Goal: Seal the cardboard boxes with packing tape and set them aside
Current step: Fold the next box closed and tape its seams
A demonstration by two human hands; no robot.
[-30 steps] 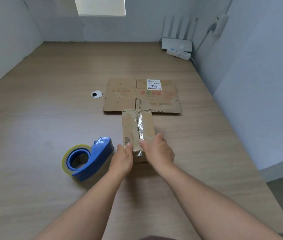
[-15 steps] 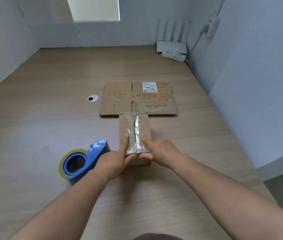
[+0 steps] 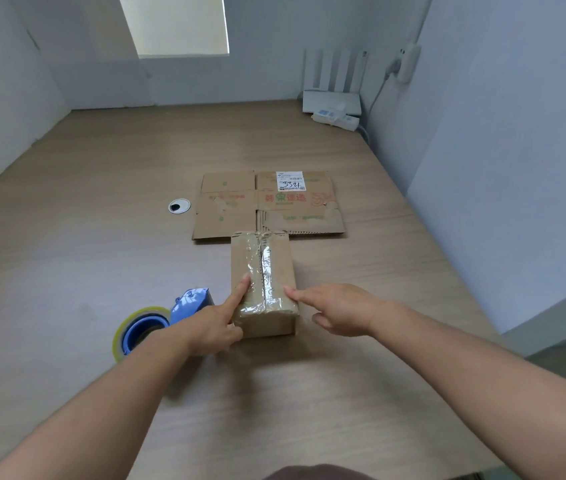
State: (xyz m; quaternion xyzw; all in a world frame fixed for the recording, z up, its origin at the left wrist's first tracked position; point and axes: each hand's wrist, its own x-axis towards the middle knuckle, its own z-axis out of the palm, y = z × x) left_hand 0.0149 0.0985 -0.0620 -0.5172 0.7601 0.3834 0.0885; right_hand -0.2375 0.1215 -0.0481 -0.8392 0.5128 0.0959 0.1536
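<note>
1. The left hand has its index finger stretched straight out, with the tip pressing on the top of the small cardboard box, just left of the tape strip. Its other fingers are curled under, close to the box's near left corner; whether they grip that corner cannot be told.
2. The right hand also points its index finger, with the tip touching the top of the box at its right edge. Its thumb hangs free below and the remaining fingers are loosely bent, holding nothing.
3. The two hands are apart, one on each side of the near end of the box, neither clamped round it.
4. The box stands on the wooden table, between the hands and reaching away beyond them.
5. Its long axis runs straight away from the person, and the shiny tape strip follows that axis along the middle of the top and folds over the near end.
6. The far end of the box overlaps the near edge of a flattened carton, which lies flat and bears a white label.
7. A blue tape dispenser with its yellowish roll lies just left of the left hand, partly hidden by the wrist.
</note>
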